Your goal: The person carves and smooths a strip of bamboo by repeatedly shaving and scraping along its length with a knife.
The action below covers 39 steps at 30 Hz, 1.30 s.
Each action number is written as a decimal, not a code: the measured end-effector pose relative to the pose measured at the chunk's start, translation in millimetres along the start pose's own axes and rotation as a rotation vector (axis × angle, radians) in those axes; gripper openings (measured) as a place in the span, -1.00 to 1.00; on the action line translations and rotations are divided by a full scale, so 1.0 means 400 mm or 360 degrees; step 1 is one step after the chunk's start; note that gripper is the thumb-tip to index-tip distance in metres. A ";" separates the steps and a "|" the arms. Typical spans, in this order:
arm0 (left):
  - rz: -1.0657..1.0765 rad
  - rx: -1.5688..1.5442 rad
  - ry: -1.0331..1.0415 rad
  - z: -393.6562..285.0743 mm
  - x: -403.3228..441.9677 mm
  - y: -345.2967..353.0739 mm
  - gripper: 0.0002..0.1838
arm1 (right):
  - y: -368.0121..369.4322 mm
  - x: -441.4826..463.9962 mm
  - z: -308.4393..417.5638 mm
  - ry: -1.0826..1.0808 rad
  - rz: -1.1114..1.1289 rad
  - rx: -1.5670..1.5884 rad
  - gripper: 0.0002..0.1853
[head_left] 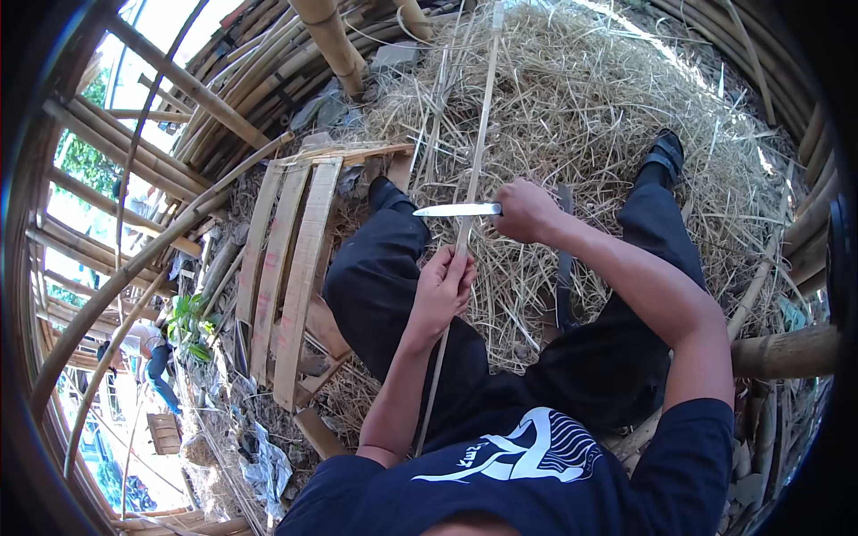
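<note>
My left hand [441, 288] is closed around a long, thin bamboo strip [483, 125], which runs from near my lap out past my feet. In my right hand [527, 212] is a knife [458, 210], gripped by a handle that my fingers hide. The bright blade points left and lies across the strip, just beyond my left hand; whether it cuts into the strip I cannot tell. Between my legs, below my right forearm, lies a dark, long blade-like tool [565, 277], partly hidden.
Pale bamboo shavings [572, 98] cover the ground around my feet. A slatted wooden crate [290, 277] stands left of my left leg. Bamboo poles [331, 49] rise at the back, and a thick bamboo pole [786, 354] lies by my right elbow. Far left, another person [156, 357] is partly visible.
</note>
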<state>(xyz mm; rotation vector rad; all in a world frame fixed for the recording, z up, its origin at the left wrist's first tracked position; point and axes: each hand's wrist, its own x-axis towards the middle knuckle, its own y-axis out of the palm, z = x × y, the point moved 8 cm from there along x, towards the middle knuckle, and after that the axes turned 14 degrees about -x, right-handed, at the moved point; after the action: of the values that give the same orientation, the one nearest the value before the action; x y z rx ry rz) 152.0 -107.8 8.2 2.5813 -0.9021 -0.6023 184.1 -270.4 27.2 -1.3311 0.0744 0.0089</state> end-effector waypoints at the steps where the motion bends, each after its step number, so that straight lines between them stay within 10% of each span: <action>1: -0.0001 0.0000 0.0007 -0.005 0.001 0.000 -0.80 | 0.007 0.006 -0.001 -0.0005 -0.0004 -0.0002 -0.75; 16: 0.0056 -0.0325 -0.0213 0.004 -0.132 -0.032 -0.69 | -0.177 0.039 -0.327 0.0750 -0.0561 0.0296 -0.69; 18: 0.0042 -0.0297 -0.0298 0.017 -0.164 -0.037 -0.69 | -0.191 0.022 -0.379 0.0860 -0.0794 0.0928 -0.65; 26: 0.0225 -0.0448 -0.0687 0.091 -0.309 -0.032 -0.70 | -0.185 0.076 -0.618 0.0538 -0.0395 -0.0091 -0.55; 39: -0.0144 -0.0113 -0.0060 -0.022 -0.072 -0.043 -0.71 | -0.131 -0.043 -0.207 0.0436 -0.0091 0.0182 -0.65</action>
<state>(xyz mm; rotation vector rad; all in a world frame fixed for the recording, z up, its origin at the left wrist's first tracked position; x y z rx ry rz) 144.7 -75.0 15.9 2.5660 -0.7645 -0.6976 165.5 -362.6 59.7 -1.2134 0.2650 -0.2237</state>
